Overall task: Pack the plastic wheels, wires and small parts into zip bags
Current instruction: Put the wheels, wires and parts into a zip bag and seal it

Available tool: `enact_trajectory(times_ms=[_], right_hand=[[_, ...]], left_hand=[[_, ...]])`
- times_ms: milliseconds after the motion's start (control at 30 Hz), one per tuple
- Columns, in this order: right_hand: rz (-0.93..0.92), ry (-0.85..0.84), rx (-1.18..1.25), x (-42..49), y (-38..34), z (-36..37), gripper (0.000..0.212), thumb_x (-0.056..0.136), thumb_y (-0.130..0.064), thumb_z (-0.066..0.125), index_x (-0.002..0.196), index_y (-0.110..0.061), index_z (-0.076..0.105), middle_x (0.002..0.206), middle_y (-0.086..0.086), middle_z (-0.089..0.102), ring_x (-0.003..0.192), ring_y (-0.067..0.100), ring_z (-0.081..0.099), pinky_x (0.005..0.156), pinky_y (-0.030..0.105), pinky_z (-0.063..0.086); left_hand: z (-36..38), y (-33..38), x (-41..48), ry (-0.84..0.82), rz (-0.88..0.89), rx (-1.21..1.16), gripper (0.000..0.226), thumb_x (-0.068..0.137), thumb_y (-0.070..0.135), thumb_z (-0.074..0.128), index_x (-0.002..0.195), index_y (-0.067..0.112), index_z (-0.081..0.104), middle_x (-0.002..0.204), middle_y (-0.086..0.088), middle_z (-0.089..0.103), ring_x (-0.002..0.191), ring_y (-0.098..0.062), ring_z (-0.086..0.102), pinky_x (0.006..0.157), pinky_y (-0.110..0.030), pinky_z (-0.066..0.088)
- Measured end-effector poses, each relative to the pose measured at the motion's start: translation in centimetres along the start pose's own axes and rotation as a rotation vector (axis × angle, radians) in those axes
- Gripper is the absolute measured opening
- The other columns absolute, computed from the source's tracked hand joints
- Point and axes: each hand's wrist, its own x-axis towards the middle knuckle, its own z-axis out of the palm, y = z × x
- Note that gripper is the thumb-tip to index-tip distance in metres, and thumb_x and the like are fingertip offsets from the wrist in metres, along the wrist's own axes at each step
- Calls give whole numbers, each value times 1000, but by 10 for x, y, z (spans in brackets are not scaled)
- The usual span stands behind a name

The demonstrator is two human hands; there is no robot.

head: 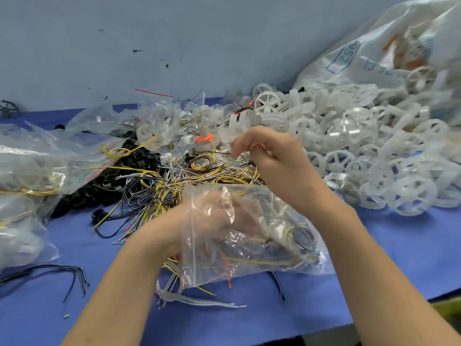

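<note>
Grips a clear plastic zip bag (262, 248) with the left hand (219, 216), at the near middle of the blue table cover (74, 245). Fingers curled and visible only through the film; cannot tell whether inside the bag or behind it. Inside the bag, some yellow, black and grey wires, lying loosely in loops.

Keeps the right hand (269, 156) raised above the bag, over the far edge of the wire heap. Fingers curled together, pinching a few thin dark wires (224, 153) at the fingertips; slightly blurred, so cannot tell the exact number.

Between the two hands and to the left, a tangled heap of yellow, black and grey loose wires (189, 176), touching the bag at its far side. On the right, a big pile of translucent white spoked plastic wheels (361, 156), reaching up to a large white printed sack (369, 58) at the far right. Left of the wire heap, a heap of small black ring parts (82, 193). At the far left, several filled clear bags (30, 168) with wheels and yellow wires inside. Under the near edge of the held bag, a bundle of pale grey wires (199, 302) flat on the cover.
</note>
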Motion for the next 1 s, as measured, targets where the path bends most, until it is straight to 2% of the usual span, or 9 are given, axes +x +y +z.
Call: enact_trajectory(times_ms=[133, 200, 300, 367, 467, 633, 767, 867, 1000], right_hand=[[21, 106, -1, -4, 10, -17, 43, 88, -4, 41, 77, -36, 67, 96, 2, 71, 85, 44, 61, 65, 50, 50], [40, 129, -3, -5, 15, -22, 42, 88, -5, 41, 77, -36, 67, 93, 13, 70, 72, 40, 60, 59, 48, 50], [83, 169, 2, -8, 17, -25, 39, 87, -5, 41, 78, -33, 68, 88, 18, 69, 46, 16, 39, 45, 32, 31], [111, 217, 9, -8, 18, -25, 39, 87, -6, 41, 78, -33, 68, 85, 17, 68, 52, 26, 49, 48, 39, 38], [162, 283, 6, -7, 17, -24, 40, 88, -7, 42, 76, -34, 68, 82, 12, 69, 76, 37, 63, 63, 52, 50], [218, 335, -10, -5, 18, -22, 38, 91, -5, 43, 78, -31, 68, 78, 11, 70, 72, 32, 64, 68, 52, 54], [260, 305, -5, -3, 24, -25, 34, 93, -6, 45, 81, -28, 68, 78, -4, 69, 48, 5, 50, 48, 28, 43], [294, 341, 14, -2, 29, -33, 34, 94, -7, 44, 83, -31, 66, 85, -15, 68, 66, 9, 57, 56, 20, 46], [332, 411, 11, -3, 36, -40, 31, 96, -10, 43, 86, -32, 63, 90, -12, 69, 66, 8, 58, 66, 30, 52]], left_hand=[[-4, 5, -6, -51, -22, -144, 35, 76, -1, 71, 110, 4, 68, 113, -18, 70, 99, -28, 71, 72, -29, 60], [-15, 7, -15, 23, -65, -246, 29, 84, 11, 65, 112, 3, 69, 106, -19, 72, 96, -31, 72, 68, -28, 59], [-29, 7, -23, 358, -25, -206, 27, 98, 24, 51, 107, 7, 70, 93, -15, 75, 77, -23, 73, 59, -22, 57], [-31, 11, -26, 636, 122, -184, 25, 101, 24, 48, 98, 12, 70, 84, -7, 72, 63, -15, 68, 53, -21, 56], [-15, 23, -30, 851, 418, 15, 25, 101, 27, 48, 90, 24, 70, 79, 7, 71, 69, -7, 66, 63, -18, 57], [28, 25, -26, 607, 586, 474, 18, 97, 35, 51, 99, 32, 68, 92, 20, 69, 81, 0, 64, 65, -16, 48], [31, 3, -10, 490, 498, 860, 18, 97, 29, 53, 105, 26, 69, 97, 19, 67, 92, -3, 60, 91, -34, 47], [22, -7, -5, 491, 459, 854, 20, 95, 32, 52, 106, 27, 69, 97, 19, 67, 92, -1, 60, 91, -29, 47], [16, -6, -3, 594, 484, 561, 14, 95, 29, 56, 98, 35, 70, 82, 23, 69, 76, 6, 62, 63, -5, 41]])
